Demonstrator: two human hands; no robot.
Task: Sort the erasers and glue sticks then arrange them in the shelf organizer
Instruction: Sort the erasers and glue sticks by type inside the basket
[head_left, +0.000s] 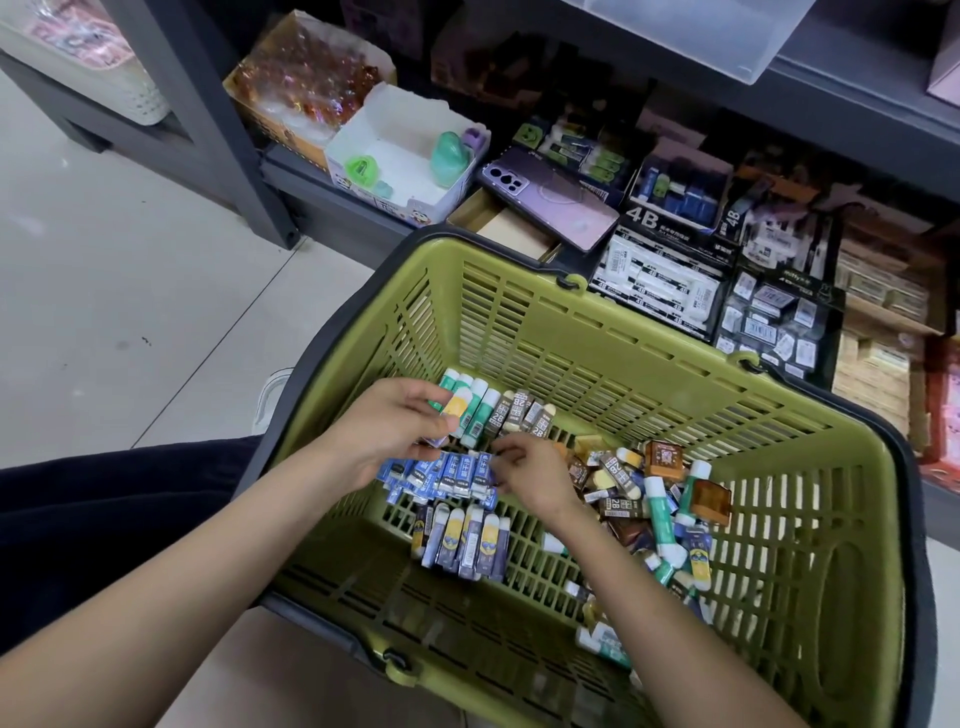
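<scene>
Basket (675, 332) before shelf (857, 98)

We are reading a large white "4B" on the front flap of the black display box (670, 228) on the shelf. We are also seeing the same "4B" repeated small on the white eraser sleeves (654, 280) packed inside it, and once more, turned sideways, on the neighbouring black box (733, 221). In the green basket (597, 332) we are making out "2B" on the brown-sleeved erasers (519, 410), while we are finding the print on the blue-sleeved erasers (452, 475) and on the yellow-labelled piece (453, 406) too small to read.
</scene>
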